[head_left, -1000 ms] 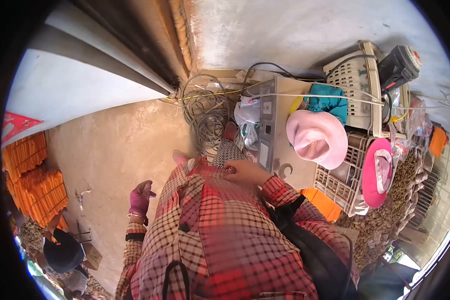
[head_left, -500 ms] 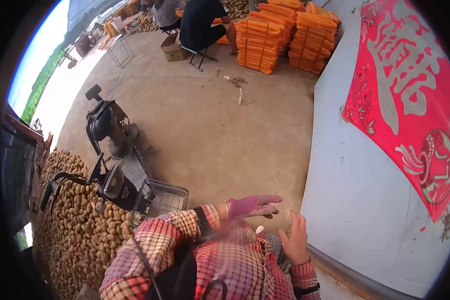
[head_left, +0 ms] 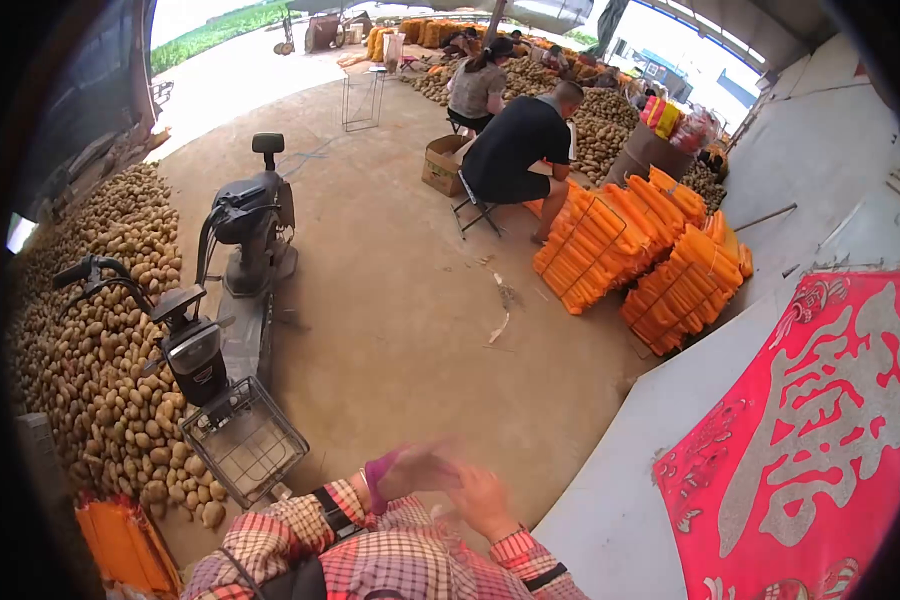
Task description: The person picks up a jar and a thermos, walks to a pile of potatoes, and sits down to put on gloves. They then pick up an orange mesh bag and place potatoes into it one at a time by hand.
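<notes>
Near the bottom middle, my left hand (head_left: 408,476) wears a purple and grey glove, blurred by motion, its fingers stretched to the right. Bare and curled, my right hand (head_left: 482,503) meets the glove's fingertips and appears to pinch them. The two hands are touching in front of my checked shirt (head_left: 400,560). No other object shows in either hand.
A black scooter (head_left: 245,230) with a wire basket (head_left: 245,440) stands left, beside heaped potatoes (head_left: 120,370). Ahead, two people sit on stools near a cardboard box (head_left: 441,168) and bundled orange sacks (head_left: 590,245). A pale wall with a red banner (head_left: 810,430) is on the right.
The view has tilted up and turned, showing more of the far potato heaps and people. My right hand, apart from the gloved left hand before, has closed in on its fingertips.
</notes>
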{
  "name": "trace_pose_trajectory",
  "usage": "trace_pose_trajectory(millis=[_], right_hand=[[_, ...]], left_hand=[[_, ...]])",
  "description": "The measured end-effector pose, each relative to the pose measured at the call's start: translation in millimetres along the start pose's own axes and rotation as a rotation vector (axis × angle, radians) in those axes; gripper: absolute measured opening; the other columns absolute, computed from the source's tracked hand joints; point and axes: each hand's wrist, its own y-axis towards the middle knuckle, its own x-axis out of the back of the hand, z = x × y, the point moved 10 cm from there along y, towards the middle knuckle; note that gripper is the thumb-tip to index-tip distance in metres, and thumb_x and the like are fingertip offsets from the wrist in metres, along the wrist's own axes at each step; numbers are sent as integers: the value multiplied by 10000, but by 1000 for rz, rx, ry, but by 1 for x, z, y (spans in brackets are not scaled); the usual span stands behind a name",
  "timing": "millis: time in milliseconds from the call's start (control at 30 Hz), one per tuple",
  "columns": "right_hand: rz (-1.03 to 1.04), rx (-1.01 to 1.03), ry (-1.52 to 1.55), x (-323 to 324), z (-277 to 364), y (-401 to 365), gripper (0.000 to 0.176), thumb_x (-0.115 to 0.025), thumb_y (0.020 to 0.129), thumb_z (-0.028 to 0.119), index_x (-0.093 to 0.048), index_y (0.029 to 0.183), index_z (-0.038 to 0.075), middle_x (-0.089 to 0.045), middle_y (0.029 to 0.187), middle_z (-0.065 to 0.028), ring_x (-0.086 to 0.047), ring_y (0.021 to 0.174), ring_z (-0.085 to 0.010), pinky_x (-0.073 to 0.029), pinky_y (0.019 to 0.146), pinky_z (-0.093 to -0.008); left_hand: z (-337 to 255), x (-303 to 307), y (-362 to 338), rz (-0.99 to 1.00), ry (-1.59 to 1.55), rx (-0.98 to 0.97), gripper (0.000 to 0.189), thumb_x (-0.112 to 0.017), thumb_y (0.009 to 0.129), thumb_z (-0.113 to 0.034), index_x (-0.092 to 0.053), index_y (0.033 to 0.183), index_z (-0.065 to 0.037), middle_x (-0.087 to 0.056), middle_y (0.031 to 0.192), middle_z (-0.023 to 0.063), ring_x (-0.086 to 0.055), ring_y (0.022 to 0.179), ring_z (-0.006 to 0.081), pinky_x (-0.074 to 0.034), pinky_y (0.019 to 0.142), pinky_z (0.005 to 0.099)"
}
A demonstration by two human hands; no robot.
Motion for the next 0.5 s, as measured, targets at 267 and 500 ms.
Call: trace_pose_trajectory(millis=[267, 500], right_hand=[[232, 250, 128, -70, -43, 189, 123, -633, 849, 196, -611, 859, 76, -627, 807, -110, -611, 726, -323, -478, 632, -421], [425, 175, 221, -109, -117, 379, 255, -611, 885, 254, -596, 754, 35, -607, 723, -154, -588, 649, -354, -453, 565, -418]], left_hand=[[-182, 155, -27, -708, 42, -504, 542, -558, 952, -352, -409, 1379, -52, -615, 1181, 158, -624, 1070, 260, -470, 983, 392], [-314, 291, 144, -687, 1003, -175, 355, -559, 956, -322, -652, 1026, 13, -700, 978, 126, -672, 932, 190, -509, 889, 308]])
